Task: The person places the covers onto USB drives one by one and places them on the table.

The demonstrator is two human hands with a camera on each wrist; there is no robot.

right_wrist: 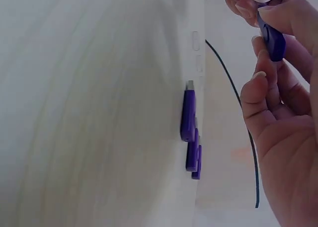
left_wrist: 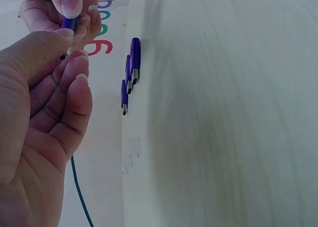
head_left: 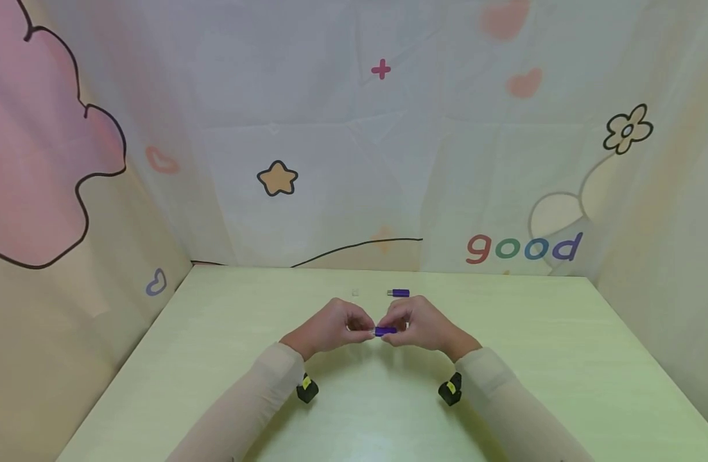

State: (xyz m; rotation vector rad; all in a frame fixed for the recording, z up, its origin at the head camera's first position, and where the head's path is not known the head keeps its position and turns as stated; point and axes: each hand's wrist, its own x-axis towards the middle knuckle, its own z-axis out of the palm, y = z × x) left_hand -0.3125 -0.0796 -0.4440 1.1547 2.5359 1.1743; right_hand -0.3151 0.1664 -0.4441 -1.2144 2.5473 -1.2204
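Right now my right hand (head_left: 425, 324) and left hand (head_left: 335, 327) are pinching opposite ends of the purple USB stick (head_left: 385, 331), long axis running sideways, pretty much straight between them.

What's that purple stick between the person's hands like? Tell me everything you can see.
The purple stick has a slim, plastic-looking body with a blunt end on the right hand side. It is held roughly level above the table. The right hand pinches its body; the left hand pinches the opposite end, whose details the fingers mostly hide.
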